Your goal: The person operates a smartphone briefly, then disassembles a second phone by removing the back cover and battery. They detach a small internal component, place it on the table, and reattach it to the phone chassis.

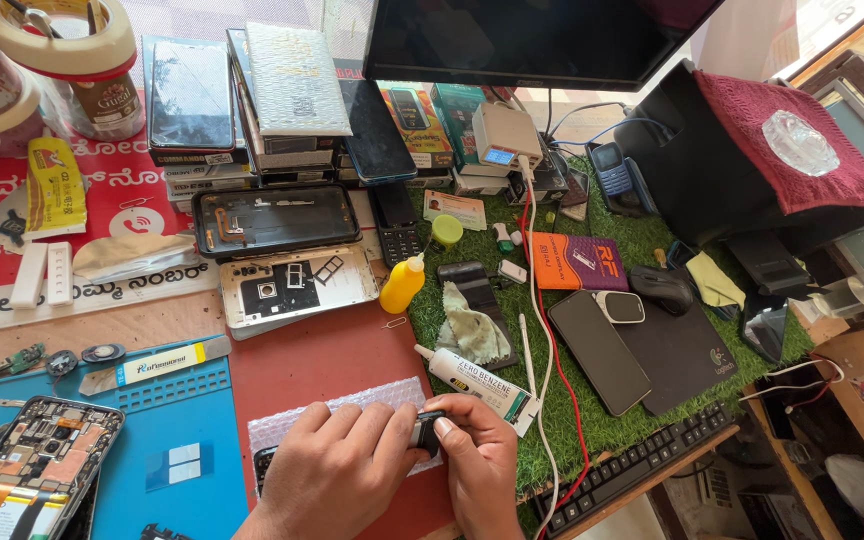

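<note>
Both hands meet just below the glue tube (pixel 477 385). The left hand (pixel 337 475) and right hand (pixel 477 465) pinch a small dark part (pixel 426 432) between thumbs and fingertips, over a strip of bubble wrap (pixel 352 408) left of the tube.

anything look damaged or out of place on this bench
Mostly taken-apart things. An opened phone lies at the lower left with its circuit boards bare, and two empty phone frames lie behind the hands. Both hands pinch a small dark part. Nothing looks spilled.
</note>
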